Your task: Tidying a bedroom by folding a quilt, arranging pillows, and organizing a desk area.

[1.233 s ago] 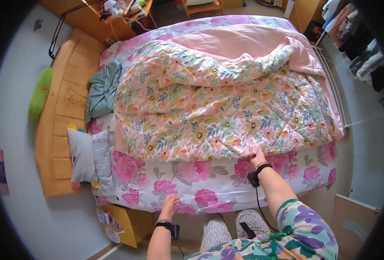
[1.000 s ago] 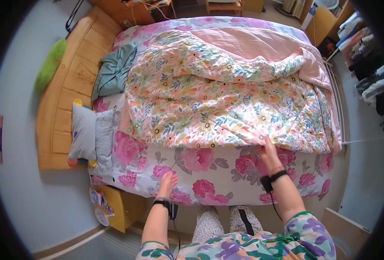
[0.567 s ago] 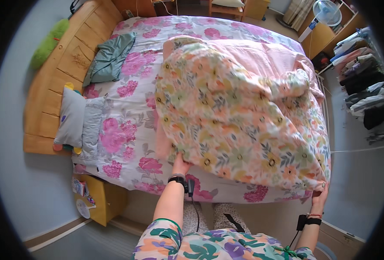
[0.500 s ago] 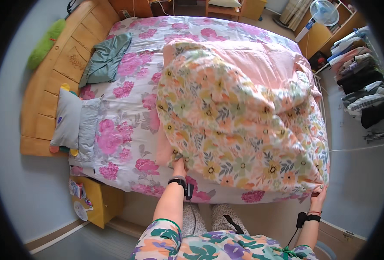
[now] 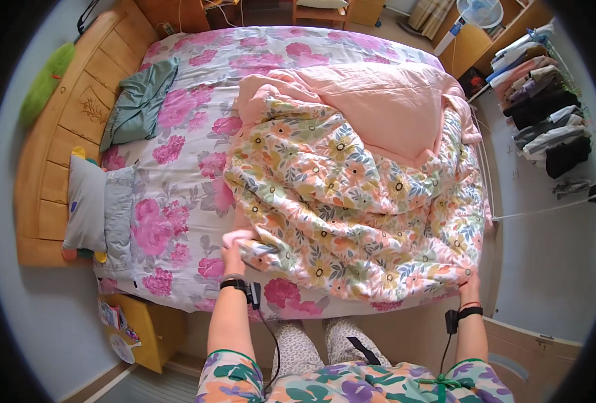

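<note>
pink lining now shows widely along the upper edge of the floral quilt (image 5: 338,195), which lies bunched over the middle and right of the frame. a moment ago its left edge reached close to the pillows; now it stops well short of them, leaving the patterned sheet (image 5: 177,232) bare across the left part of the bed. the surface has also dropped into deeper folds, so the quilt lies slack rather than flat.

the left hand (image 5: 233,253), lower centre-left, has its fingers closed on the quilt's near left corner, where a pink edge turns up. the right hand (image 5: 469,284), lower right, has its fingers gripping the near right corner, some of them hidden under the cloth.

at the left, a grey pillow (image 5: 88,208) and a green cushion (image 5: 140,107) rest by the wooden headboard (image 5: 56,161), well apart from the quilt. a yellow cabinet (image 5: 163,329) stands lower left and hung clothes (image 5: 546,111) fill the upper right. the turned-back lining and the folds seem the main hindrance; the black wrist cable (image 5: 276,342) hangs loose below the left hand.
</note>
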The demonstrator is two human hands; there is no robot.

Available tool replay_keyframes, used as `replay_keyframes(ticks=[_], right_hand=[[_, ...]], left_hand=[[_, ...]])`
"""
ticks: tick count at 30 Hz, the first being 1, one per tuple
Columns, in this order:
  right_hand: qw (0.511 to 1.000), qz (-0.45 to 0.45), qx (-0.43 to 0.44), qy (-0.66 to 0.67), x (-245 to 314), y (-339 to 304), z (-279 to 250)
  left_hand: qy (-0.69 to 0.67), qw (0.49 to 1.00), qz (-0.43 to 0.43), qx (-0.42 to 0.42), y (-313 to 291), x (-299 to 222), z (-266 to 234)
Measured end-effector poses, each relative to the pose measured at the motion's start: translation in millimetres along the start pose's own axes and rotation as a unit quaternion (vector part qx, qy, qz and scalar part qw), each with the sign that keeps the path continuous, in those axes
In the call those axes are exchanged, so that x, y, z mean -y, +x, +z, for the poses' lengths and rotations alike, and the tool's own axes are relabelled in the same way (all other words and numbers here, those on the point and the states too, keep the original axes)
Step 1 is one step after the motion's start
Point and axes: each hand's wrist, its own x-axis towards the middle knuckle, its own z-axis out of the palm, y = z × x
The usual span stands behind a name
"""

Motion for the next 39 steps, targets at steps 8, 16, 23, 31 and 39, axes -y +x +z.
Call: replay_keyframes(ticks=[8,16,23,31,39], right_hand=[[0.892,-0.088,-0.333,-0.293,-68.1,-59.9,5.8],[0.862,-0.032,-0.387,-0.326,-162.1,-89.7,-5.5],[0.571,-0.276,-0.402,-0.661,-147.8,-25.8,80.7],[0.550,-0.426,0.211,-0.687,-243.9,67.1,415.9],[0.442,-0.433,0.148,-0.771,-306.9,191.9,521.2]], left_hand=[[-0.008,0.963,0.125,-0.239,-83.3,-150.2,-181.8],[0.058,0.836,-0.128,-0.530,-124.7,-41.8,-408.7],[0.264,0.953,0.093,-0.116,-44.0,-25.7,-280.1],[0.536,0.795,0.281,0.035,36.0,-101.4,-68.3],[0.470,0.793,0.375,0.095,142.7,-146.6,55.1]])
